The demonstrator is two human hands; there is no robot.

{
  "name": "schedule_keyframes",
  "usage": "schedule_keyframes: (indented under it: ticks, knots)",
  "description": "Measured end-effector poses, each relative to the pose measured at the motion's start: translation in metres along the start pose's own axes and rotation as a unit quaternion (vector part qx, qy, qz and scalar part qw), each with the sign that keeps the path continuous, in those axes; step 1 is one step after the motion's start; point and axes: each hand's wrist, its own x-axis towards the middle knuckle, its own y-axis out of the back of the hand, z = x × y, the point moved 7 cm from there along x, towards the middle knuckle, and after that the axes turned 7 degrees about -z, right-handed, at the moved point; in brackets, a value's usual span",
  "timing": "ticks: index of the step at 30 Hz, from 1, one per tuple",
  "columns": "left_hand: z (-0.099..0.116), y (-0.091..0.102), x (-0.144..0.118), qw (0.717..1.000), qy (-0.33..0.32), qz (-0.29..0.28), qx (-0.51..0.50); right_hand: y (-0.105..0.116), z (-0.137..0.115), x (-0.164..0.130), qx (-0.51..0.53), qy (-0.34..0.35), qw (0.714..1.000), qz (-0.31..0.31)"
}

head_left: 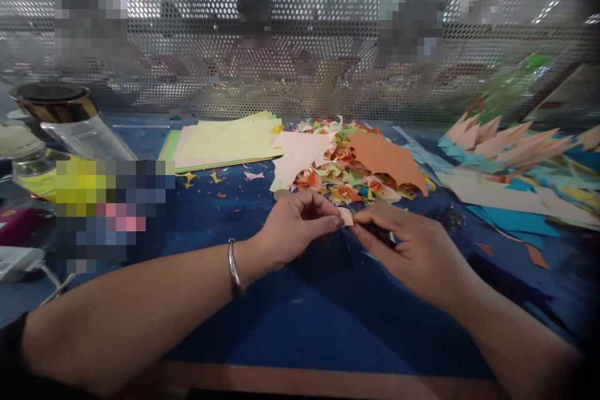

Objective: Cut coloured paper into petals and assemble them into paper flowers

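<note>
The left hand (295, 228) and the right hand (412, 247) meet near the middle of the blue work surface (300, 325), and between them they pinch a small pale pink piece of paper (346, 216). The left thumb and forefinger are closed together on the left edge of the piece, with the other fingers curled in above it. The right fingertips (363, 220) are pressed together on its right edge, the rest of that hand curled low over the surface. The piece is held just above the surface, not lying on it. A silver bangle (234, 265) sits on the left wrist.

Just beyond the hands lies a heap of small multicoloured folded pieces and scraps (349, 175), partly covered by an orange sheet (387, 159) with cut edges and a pale pink sheet (300, 156). Farther left is a flat stack of pastel sheets (225, 140). On the far right lie cut sheets in peach, blue and white (510, 165). A clear bottle with a gold and black cap (70, 115) stands at the far left. A perforated metal screen (300, 44) closes off the far side.
</note>
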Motion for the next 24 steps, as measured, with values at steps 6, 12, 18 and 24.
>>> schedule_keyframes:
  ticks: [6,12,18,24]
  knots:
    - [0.012,0.017,-0.001,0.994,-0.022,0.100,0.028,-0.005,0.023,-0.001,0.115,-0.124,0.984,-0.047]
    - [0.019,0.021,0.002,0.979,-0.003,0.069,0.190,-0.007,0.030,-0.001,0.220,-0.183,0.956,-0.062]
    - [0.033,0.019,0.000,0.894,-0.002,0.019,0.448,-0.012,0.038,-0.005,0.286,-0.219,0.931,-0.058]
    - [0.051,-0.006,-0.015,0.778,-0.220,0.023,0.588,-0.016,0.039,-0.006,0.310,-0.233,0.920,-0.065]
